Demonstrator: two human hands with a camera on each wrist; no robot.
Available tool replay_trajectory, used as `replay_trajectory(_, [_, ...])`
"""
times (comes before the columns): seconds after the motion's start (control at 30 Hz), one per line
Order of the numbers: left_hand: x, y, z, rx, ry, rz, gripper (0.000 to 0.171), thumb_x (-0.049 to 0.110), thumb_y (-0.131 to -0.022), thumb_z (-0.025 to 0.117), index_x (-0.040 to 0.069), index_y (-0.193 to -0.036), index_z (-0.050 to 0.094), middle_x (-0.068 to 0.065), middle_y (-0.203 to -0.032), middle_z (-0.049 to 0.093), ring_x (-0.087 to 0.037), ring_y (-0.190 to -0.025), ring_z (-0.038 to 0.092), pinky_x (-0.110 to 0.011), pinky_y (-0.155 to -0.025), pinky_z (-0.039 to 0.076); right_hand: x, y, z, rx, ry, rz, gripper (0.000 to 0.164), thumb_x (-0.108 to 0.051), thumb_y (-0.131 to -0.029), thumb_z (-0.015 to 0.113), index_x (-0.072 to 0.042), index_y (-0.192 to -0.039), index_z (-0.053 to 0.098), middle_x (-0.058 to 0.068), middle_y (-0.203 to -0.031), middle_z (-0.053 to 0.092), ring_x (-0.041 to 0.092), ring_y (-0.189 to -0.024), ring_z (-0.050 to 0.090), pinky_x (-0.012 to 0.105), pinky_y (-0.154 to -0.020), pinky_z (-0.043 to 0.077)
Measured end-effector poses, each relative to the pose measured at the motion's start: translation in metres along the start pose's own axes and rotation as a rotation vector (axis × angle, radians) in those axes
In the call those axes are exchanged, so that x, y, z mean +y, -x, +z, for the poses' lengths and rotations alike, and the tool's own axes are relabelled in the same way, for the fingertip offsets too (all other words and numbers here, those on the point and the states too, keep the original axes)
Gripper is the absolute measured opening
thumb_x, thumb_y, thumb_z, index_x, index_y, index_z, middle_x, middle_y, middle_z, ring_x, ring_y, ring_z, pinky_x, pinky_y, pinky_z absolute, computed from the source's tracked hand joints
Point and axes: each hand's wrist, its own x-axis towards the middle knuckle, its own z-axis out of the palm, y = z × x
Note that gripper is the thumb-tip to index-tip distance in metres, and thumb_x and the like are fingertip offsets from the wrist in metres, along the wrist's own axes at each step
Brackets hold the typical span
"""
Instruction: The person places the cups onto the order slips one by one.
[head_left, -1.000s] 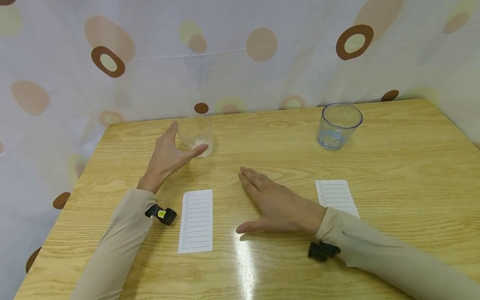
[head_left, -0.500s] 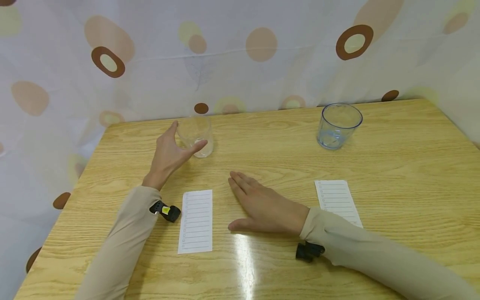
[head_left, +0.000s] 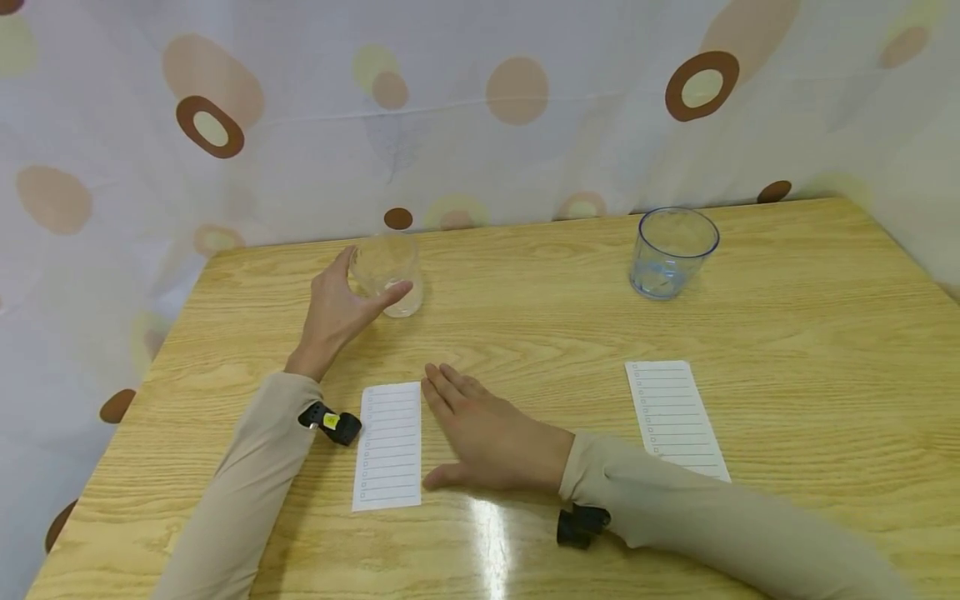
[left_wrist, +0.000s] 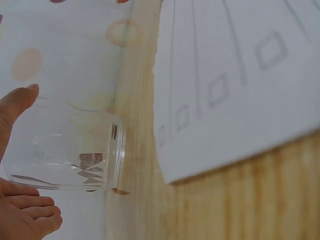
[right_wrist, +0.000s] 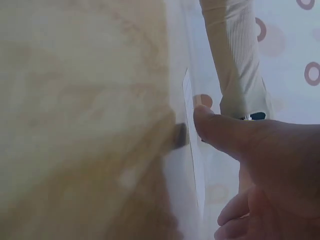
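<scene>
The person's left hand (head_left: pixel 333 308) is held wide, thumb and fingers set apart in a broad curve on two sides of a clear, colourless tumbler (head_left: pixel 403 265). The thumb crosses in front of the glass and the fingers lie along its left side; I cannot tell whether they press on it. The tumbler stands upright near the back edge of a pale wood-grain table (head_left: pixel 810 350), towards the left.

The person's right hand (head_left: pixel 495 442) holds nothing — its fingers are straight and together, its thumb spread wide away from them. It is just beside the right edge of a white ruled paper slip with small checkboxes (head_left: pixel 388 450), the fingertips by the upper right corner and the thumb near the lower one. Whether this hand touches the table I cannot tell.

A second white checklist slip (head_left: pixel 675 417) lies farther right, next to the beige right sleeve (head_left: pixel 697 517). Behind it, well apart from both hands, a clear tumbler with a blue rim and bluish base (head_left: pixel 667 258) stands upright. Each wrist carries a small black camera; the left one (head_left: pixel 341 427) is near the first slip's left edge. A white cloth with brown, peach and yellow rounded spots (head_left: pixel 450 158) hangs behind the table.
</scene>
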Motion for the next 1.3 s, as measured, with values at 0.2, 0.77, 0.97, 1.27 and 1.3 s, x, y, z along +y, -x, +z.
replay_trajectory(0.2, [-0.001, 0.002, 0.002, 0.018, 0.035, 0.021, 0.104, 0.060, -0.075, 0.073, -0.001, -0.149, 0.031, -0.020, -0.150, 0.037, -0.036, -0.138, 0.033, -0.052, -0.110, 0.031, -0.011, -0.007, 0.005, -0.007, -0.008, 0.016, 0.103, -0.063, -0.087, 0.056, 0.003, -0.153, 0.012, 0.019, -0.160, 0.000, 0.031, -0.147, 0.001, 0.041, -0.118, 0.013])
replay_trajectory(0.77, [-0.002, 0.003, 0.004, 0.033, 0.148, 0.040, 0.092, 0.050, -0.076, 0.077, 0.000, -0.143, 0.039, -0.019, -0.145, 0.043, -0.038, -0.133, 0.041, -0.047, -0.108, 0.037, -0.017, -0.014, 0.006, -0.053, 0.042, 0.023, 0.098, -0.064, -0.088, 0.054, 0.002, -0.152, 0.020, 0.016, -0.160, 0.005, 0.028, -0.147, 0.003, 0.038, -0.118, 0.012])
replay_trajectory(0.97, [-0.002, 0.004, 0.005, 0.049, 0.235, 0.038, 0.091, 0.044, -0.076, 0.081, 0.001, -0.144, 0.039, -0.019, -0.142, 0.047, -0.035, -0.130, 0.046, -0.044, -0.107, 0.039, -0.016, -0.015, 0.005, -0.070, 0.060, 0.024, 0.097, -0.064, -0.089, 0.053, 0.001, -0.152, 0.018, 0.016, -0.160, 0.004, 0.027, -0.147, 0.002, 0.038, -0.119, 0.012])
replay_trajectory(1.27, [-0.004, 0.005, 0.004, 0.077, 0.303, 0.060, 0.087, 0.034, -0.074, 0.084, 0.000, -0.143, 0.043, -0.020, -0.139, 0.050, -0.029, -0.128, 0.050, -0.040, -0.106, 0.040, -0.016, -0.016, 0.005, -0.081, 0.066, 0.022, 0.098, -0.064, -0.089, 0.053, 0.001, -0.153, 0.017, 0.015, -0.160, 0.003, 0.027, -0.147, 0.001, 0.038, -0.119, 0.011])
replay_trajectory(1.3, [-0.004, 0.006, 0.004, 0.078, 0.305, 0.058, 0.087, 0.034, -0.074, 0.084, 0.001, -0.143, 0.043, -0.019, -0.139, 0.051, -0.029, -0.128, 0.050, -0.040, -0.106, 0.040, -0.016, -0.017, 0.005, -0.082, 0.063, 0.023, 0.098, -0.064, -0.089, 0.054, 0.001, -0.153, 0.017, 0.015, -0.160, 0.002, 0.027, -0.147, 0.001, 0.038, -0.119, 0.011])
